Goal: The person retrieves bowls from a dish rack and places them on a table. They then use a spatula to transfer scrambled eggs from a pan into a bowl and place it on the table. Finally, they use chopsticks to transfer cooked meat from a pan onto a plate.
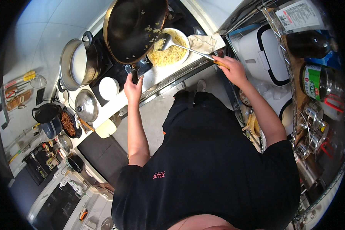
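My left hand [133,88] grips the handle of a dark frying pan [129,28], which is tilted up beside a white bowl [187,43]. Bits of pale yellow food cling to the pan's inner side nearest the bowl. The bowl holds a heap of yellow, crumbly food [169,57], perhaps scrambled egg or fried rice. My right hand [231,69] is closed round the orange-brown handle of a metal cooking spatula [189,49]. The spatula's broad head lies over the bowl's left part, close to the pan's rim, with some of the food on it.
A beige cloth [202,43] lies right of the bowl. To the left stand a large steel pot [64,66], a small white bowl [109,88], a metal lid [86,105] and a pan of brown food [68,124]. A wire shelf with bottles [313,83] and a white appliance [261,54] flanks my right arm.
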`<state>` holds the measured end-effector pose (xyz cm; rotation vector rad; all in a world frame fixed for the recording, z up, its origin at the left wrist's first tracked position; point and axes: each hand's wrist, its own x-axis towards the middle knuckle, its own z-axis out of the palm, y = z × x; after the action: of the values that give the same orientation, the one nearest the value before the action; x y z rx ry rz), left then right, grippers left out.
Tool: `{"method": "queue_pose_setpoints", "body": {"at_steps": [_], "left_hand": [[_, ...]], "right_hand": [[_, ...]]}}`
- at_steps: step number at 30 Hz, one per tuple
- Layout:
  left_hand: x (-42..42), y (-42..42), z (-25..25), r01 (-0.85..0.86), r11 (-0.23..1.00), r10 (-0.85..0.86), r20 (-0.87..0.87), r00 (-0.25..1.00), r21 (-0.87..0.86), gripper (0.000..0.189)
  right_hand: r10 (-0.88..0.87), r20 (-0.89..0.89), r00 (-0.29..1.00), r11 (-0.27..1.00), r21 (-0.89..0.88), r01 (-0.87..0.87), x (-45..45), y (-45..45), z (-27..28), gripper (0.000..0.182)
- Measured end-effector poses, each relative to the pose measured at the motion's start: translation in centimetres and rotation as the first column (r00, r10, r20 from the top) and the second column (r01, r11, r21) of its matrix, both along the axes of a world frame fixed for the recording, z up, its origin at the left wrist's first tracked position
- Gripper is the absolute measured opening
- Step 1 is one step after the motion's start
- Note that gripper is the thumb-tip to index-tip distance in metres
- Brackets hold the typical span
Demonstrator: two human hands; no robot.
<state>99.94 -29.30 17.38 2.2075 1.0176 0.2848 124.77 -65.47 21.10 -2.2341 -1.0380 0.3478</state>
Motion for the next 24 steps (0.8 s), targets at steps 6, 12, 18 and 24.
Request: {"method": "queue_pose_setpoints", "body": {"at_steps": [6, 12, 18, 24], "left_hand": [[0.7, 0.4, 0.9, -0.011, 1.0, 0.011, 0.022, 1.0, 0.0, 0.028], [0.5, 0.9, 2.5, -0.029, 1.0, 0.029, 0.049, 0.998, -0.008, 0.027], [-0.8, 0.1, 4.2, -0.024, 0.998, 0.025, 0.024, 0.999, -0.052, 0.027], [-1.9, -1.8, 4.9, 0.08, 0.996, -0.082, 0.046, 0.996, 0.033, 0.027]], "right_hand": [[-0.016, 0.076, 0.997, 1.0, 0.009, 0.016, -0.7, 0.1, -0.1, 0.047], [-0.031, 0.102, 0.994, 0.997, 0.077, 0.023, -1.6, 0.0, 0.3, 0.045], [-0.166, 0.158, 0.973, 0.969, 0.211, 0.131, -3.7, 3.5, 3.0, 0.044], [-0.259, 0.155, 0.953, 0.957, 0.177, 0.231, -4.6, 6.3, 3.6, 0.047]]}}
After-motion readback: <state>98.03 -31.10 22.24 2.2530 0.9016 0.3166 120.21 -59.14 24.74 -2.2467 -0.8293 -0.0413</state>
